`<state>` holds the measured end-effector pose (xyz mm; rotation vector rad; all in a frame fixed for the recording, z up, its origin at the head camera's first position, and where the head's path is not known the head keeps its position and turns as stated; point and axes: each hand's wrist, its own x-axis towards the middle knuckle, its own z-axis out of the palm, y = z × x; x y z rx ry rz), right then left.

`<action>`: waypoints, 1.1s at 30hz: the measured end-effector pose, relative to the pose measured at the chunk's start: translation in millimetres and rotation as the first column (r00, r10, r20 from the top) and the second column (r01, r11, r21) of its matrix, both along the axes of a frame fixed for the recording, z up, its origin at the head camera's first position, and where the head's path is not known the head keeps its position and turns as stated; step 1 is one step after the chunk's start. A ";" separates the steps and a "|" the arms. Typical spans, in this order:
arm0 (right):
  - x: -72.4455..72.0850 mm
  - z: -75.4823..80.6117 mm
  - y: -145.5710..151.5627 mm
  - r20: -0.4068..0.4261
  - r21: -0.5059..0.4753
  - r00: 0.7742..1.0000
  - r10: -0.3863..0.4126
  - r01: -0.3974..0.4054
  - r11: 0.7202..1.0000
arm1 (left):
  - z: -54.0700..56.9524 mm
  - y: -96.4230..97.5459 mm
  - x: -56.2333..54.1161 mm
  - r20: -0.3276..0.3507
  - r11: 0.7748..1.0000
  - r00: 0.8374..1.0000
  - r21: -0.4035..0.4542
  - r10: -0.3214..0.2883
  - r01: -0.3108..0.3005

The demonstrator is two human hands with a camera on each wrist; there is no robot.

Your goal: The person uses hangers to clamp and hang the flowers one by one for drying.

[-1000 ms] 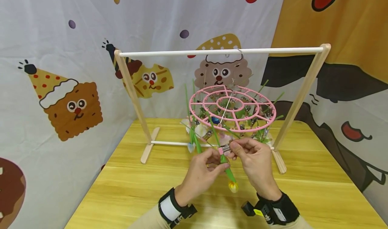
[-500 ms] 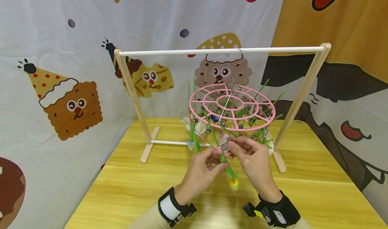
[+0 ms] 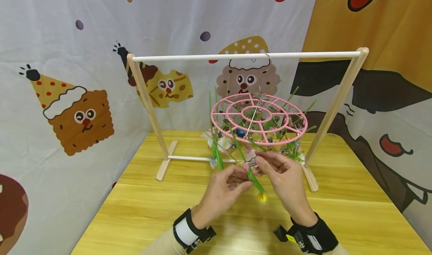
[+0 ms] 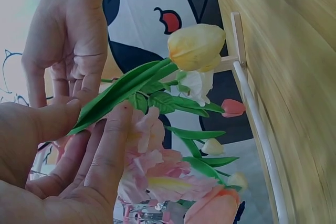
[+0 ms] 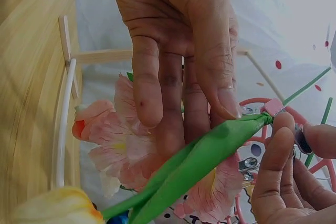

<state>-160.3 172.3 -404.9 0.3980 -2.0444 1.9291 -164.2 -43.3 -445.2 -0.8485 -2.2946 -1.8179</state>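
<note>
A yellow artificial tulip (image 3: pixel 262 198) with green leaves (image 5: pixel 194 166) hangs bloom-down from a metal clip (image 3: pixel 251 162) with a pink tip (image 5: pixel 272 107). My right hand (image 3: pixel 283 180) pinches the clip between thumb and fingers. Close beside the leaves is my left hand (image 3: pixel 219 195), its thumb and fingers apart around their upper end and loosely extended. In the left wrist view its thumb (image 4: pixel 58 118) lies against the leaf edge; whether it presses is unclear. Above both hands hangs a round pink clip hanger (image 3: pixel 260 143), carrying several other artificial flowers.
A wooden stand with a white top rod (image 3: pixel 189 58) bears the hanger, and its lower rod (image 3: pixel 189 158) runs behind the hands. Pink blossoms (image 4: pixel 157 171) crowd close to the fingers. A yellow wooden table (image 3: pixel 152 210) lies beneath; a printed cloth (image 3: pixel 189 18) hangs behind.
My left thumb and fingers have eased leftward off the tulip's leaves. The tulip has swung slightly right and up. My right hand has stayed at the clip.
</note>
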 end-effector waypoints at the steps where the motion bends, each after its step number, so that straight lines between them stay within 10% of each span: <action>1: 0.2 0.1 0.2 0.001 -0.004 1.000 -0.001 0.001 1.000 | -0.1 -0.5 0.2 -0.003 1.000 1.000 -0.004 0.001 -0.001; 17: 2.6 -1.4 9.1 -0.028 0.006 0.999 -0.015 0.016 1.000 | 4.6 -14.9 5.9 0.044 0.998 0.998 -0.046 0.035 -0.033; 33: 4.7 -1.6 30.9 0.033 0.032 0.998 -0.045 0.044 0.999 | -3.9 -61.4 2.0 -0.091 0.969 0.986 -0.195 0.139 -0.154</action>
